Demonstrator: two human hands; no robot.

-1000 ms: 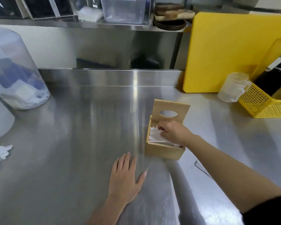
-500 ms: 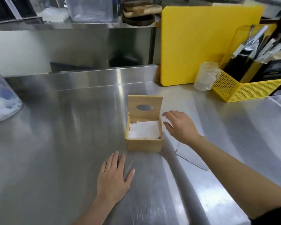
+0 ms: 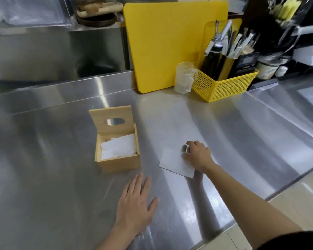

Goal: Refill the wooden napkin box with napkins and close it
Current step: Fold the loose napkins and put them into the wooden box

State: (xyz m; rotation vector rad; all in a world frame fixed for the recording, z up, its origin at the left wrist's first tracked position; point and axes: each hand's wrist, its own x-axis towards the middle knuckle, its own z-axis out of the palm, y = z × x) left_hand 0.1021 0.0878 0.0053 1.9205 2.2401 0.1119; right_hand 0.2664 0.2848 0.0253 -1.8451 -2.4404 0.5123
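The wooden napkin box (image 3: 120, 163) stands on the steel counter with its lid (image 3: 112, 121) raised upright at the back; the lid has an oval hole. White napkins (image 3: 118, 148) lie inside the box. To the right of the box a flat white napkin (image 3: 172, 162) lies on the counter. My right hand (image 3: 197, 156) rests on that napkin's right edge, fingers curled down onto it. My left hand (image 3: 134, 204) lies flat on the counter in front of the box, fingers spread, holding nothing.
A yellow cutting board (image 3: 170, 42) leans against the back wall. Beside it stand a clear measuring cup (image 3: 184, 77) and a yellow basket (image 3: 224, 83) of utensils. The counter's front edge (image 3: 242, 219) runs diagonally at the right, with floor beyond.
My right hand left the box's inside and moved right onto a loose napkin on the counter. The view swung to the right. My left hand stayed flat on the counter.
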